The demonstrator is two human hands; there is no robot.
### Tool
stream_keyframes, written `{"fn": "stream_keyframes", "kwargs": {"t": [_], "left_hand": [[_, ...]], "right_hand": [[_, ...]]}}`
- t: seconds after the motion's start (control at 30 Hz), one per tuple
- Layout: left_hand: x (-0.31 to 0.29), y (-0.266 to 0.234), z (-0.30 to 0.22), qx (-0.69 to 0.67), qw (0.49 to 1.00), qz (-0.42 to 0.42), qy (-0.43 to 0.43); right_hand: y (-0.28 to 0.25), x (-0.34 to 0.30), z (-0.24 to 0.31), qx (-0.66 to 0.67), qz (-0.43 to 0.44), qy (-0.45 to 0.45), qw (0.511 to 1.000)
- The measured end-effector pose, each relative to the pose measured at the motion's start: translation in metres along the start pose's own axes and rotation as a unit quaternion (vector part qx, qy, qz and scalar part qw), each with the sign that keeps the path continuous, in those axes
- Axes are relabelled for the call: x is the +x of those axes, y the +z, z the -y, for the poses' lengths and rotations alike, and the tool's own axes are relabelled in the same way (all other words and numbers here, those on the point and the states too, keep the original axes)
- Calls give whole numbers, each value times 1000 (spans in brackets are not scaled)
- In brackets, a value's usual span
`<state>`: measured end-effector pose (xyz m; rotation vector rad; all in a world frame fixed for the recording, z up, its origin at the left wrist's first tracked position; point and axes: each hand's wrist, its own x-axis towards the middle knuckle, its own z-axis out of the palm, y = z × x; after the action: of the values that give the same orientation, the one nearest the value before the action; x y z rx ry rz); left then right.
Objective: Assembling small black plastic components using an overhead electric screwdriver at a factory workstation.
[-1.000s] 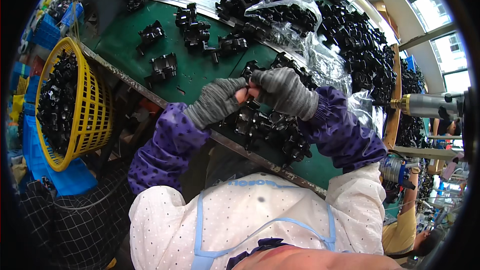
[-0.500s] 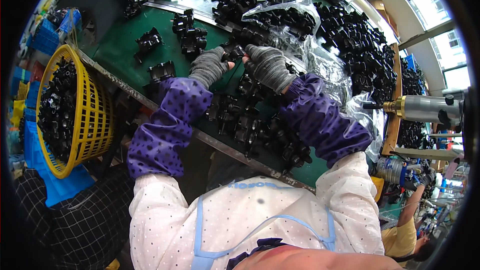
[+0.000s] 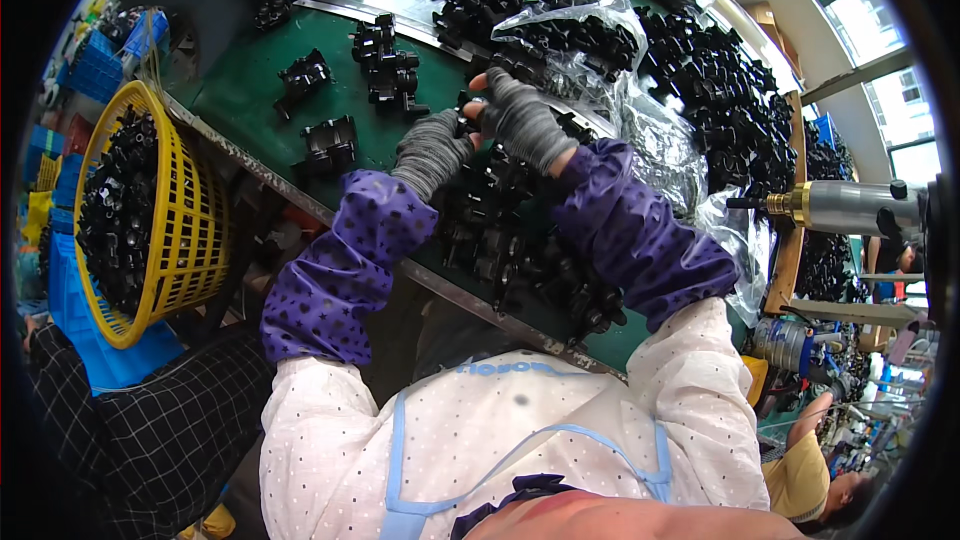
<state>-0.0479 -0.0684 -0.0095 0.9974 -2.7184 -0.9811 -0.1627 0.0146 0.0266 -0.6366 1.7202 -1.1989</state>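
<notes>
My left hand [image 3: 432,148] and my right hand [image 3: 520,120], both in grey knit gloves with purple sleeve covers, are stretched out over the green worktop [image 3: 250,90]. The fingers of both meet around a small black plastic part [image 3: 470,108] at the edge of a heap of the same black parts [image 3: 520,240] in front of me. Which hand carries the part's weight I cannot tell. Finished-looking black assemblies [image 3: 385,60] stand in small groups on the green surface just left of my hands.
A yellow mesh basket [image 3: 190,230] full of black parts hangs at the left table edge. Clear plastic bags [image 3: 600,30] of black parts lie at the back and right. A pneumatic tool [image 3: 850,205] juts in from the right. Another person [image 3: 820,470] sits lower right.
Both hands have reached farther away from my body across the heap, from near the table's front toward the back, still together on a small black part.
</notes>
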Motion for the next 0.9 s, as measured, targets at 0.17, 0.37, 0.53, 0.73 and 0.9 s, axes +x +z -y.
{"fn": "stream_keyframes", "kwargs": {"t": [0.17,0.37,0.53,0.73,0.9], "left_hand": [[-3,-4,-4,6,998,34,-46],[-2,-6,-12,-15,996,84,-32],[-11,-2,-6,11,1000,6,14],[-17,-36,9,-573,794,100,-179],[-26,-26,-27,-747,641,58,-167]], "right_hand": [[-8,-4,3,-372,4,-140,918],[-13,-28,0,-686,-26,-307,660],[-23,-15,1,-635,37,-240,734],[-12,-59,11,-494,-18,-408,768],[24,-57,1,-491,-85,-478,723]]}}
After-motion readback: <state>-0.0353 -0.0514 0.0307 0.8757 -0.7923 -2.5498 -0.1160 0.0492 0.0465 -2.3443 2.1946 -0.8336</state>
